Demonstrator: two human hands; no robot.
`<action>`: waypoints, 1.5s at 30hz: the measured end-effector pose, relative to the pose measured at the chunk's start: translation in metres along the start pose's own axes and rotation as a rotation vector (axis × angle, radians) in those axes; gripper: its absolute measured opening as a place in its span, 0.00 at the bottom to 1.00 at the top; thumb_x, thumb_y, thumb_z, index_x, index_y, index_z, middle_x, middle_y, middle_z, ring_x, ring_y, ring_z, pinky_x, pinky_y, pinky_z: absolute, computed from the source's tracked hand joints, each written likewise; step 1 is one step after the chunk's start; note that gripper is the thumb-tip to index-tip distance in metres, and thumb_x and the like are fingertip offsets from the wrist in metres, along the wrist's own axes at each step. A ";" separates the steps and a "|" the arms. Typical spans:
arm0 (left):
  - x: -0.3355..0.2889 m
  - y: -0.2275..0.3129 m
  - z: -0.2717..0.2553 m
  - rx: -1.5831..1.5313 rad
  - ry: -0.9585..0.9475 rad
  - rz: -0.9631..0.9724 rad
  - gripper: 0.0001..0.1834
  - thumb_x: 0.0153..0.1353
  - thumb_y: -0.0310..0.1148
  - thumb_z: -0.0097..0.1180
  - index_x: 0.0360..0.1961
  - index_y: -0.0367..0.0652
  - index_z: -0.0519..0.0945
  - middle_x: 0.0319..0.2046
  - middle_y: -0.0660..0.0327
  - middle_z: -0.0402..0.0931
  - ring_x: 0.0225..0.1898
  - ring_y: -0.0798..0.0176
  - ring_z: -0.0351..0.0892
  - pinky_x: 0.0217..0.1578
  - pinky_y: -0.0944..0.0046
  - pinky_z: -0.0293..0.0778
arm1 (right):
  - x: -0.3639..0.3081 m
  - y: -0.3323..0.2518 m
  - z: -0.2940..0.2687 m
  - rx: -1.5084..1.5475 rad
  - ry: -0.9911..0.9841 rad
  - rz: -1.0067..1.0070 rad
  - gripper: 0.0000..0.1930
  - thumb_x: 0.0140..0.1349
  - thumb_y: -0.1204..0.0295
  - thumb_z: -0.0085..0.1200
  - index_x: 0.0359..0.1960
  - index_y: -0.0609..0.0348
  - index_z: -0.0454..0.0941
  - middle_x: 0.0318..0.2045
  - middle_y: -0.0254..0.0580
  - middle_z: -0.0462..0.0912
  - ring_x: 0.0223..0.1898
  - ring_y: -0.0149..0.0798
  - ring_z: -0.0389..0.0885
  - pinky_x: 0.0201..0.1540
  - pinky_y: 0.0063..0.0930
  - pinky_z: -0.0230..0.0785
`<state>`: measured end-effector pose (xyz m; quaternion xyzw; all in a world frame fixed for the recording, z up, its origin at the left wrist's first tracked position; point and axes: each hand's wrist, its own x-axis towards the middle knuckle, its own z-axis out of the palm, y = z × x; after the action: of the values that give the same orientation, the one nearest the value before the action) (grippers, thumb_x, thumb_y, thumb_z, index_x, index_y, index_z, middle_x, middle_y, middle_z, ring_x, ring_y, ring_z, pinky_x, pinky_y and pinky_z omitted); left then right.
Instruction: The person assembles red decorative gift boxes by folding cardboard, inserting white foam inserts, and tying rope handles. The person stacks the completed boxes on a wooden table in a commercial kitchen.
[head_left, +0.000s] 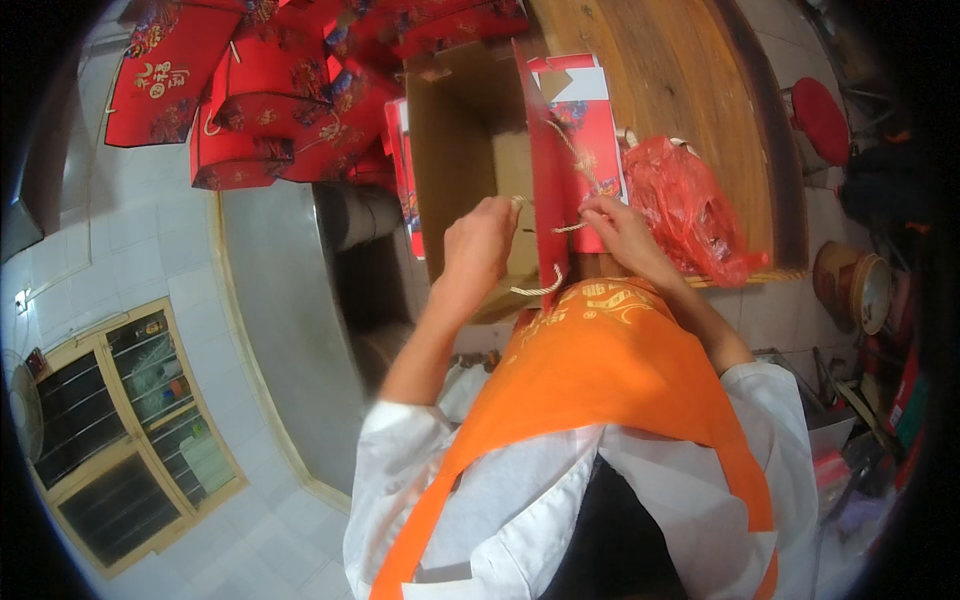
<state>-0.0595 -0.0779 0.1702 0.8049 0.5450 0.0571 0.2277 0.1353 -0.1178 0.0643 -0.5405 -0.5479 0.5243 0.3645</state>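
An open gift box [462, 110], brown cardboard inside, stands before me at the table's near edge. Its red side panel [545, 185] rises between my hands. My left hand [478, 245] is closed on the inner side of this panel, pinching the end of a cream rope. On the panel's outer side, my right hand [615, 228] is closed with fingertips together at a short cream cord [570, 228] coming out of the panel. Lower on the panel, a loose rope end [540, 285] curls over the inside. What lies within the fingers is mostly hidden.
Several red gift boxes [265, 85] with rope handles are piled at the far left. Flat red-and-white cardboard [590, 100] and a red plastic bag [690, 200] lie on the wooden table [680, 60]. A red stool [820, 120] stands beyond the table's right edge.
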 end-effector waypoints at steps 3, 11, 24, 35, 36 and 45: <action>0.000 0.028 -0.011 -0.360 0.003 -0.030 0.10 0.59 0.32 0.47 0.27 0.35 0.72 0.18 0.52 0.69 0.19 0.55 0.67 0.23 0.63 0.66 | -0.009 -0.039 0.003 0.414 0.052 -0.027 0.13 0.62 0.69 0.42 0.42 0.66 0.71 0.37 0.44 0.77 0.42 0.32 0.74 0.44 0.23 0.65; 0.016 0.060 -0.001 -0.175 0.208 0.323 0.17 0.54 0.35 0.53 0.42 0.35 0.71 0.35 0.45 0.72 0.35 0.48 0.73 0.34 0.55 0.68 | -0.012 -0.087 -0.022 0.900 0.274 -0.132 0.11 0.63 0.71 0.40 0.39 0.64 0.74 0.34 0.37 0.77 0.34 0.27 0.74 0.39 0.19 0.65; 0.027 -0.022 -0.096 -0.017 -0.407 0.206 0.12 0.55 0.32 0.50 0.39 0.40 0.75 0.33 0.48 0.75 0.31 0.47 0.74 0.33 0.56 0.69 | -0.046 -0.064 -0.171 0.617 0.985 -0.058 0.15 0.65 0.71 0.36 0.50 0.65 0.65 0.24 0.28 0.66 0.17 0.18 0.56 0.19 0.10 0.50; 0.031 -0.108 -0.081 0.621 -0.329 0.456 0.20 0.39 0.20 0.49 0.39 0.42 0.75 0.42 0.58 0.72 0.56 0.56 0.59 0.61 0.57 0.48 | -0.021 -0.042 -0.136 0.503 0.688 0.054 0.14 0.60 0.71 0.48 0.46 0.62 0.69 0.29 0.31 0.75 0.19 0.16 0.58 0.19 0.08 0.49; 0.033 -0.103 -0.080 0.633 -0.316 0.406 0.23 0.39 0.20 0.48 0.42 0.42 0.74 0.43 0.57 0.71 0.56 0.55 0.59 0.61 0.57 0.48 | -0.021 -0.045 -0.130 0.529 0.664 0.005 0.13 0.60 0.71 0.48 0.45 0.62 0.70 0.30 0.31 0.75 0.19 0.16 0.59 0.19 0.08 0.50; 0.075 -0.036 0.023 -0.693 -0.249 -0.380 0.23 0.57 0.41 0.48 0.47 0.32 0.71 0.42 0.51 0.73 0.44 0.60 0.71 0.45 0.64 0.65 | -0.007 -0.035 -0.083 0.182 0.434 -0.159 0.08 0.58 0.76 0.48 0.39 0.62 0.74 0.27 0.32 0.77 0.26 0.20 0.71 0.27 0.13 0.64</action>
<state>-0.0529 -0.0063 0.1229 0.5663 0.6008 0.0963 0.5559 0.2090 -0.1056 0.1143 -0.5603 -0.4482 0.4130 0.5609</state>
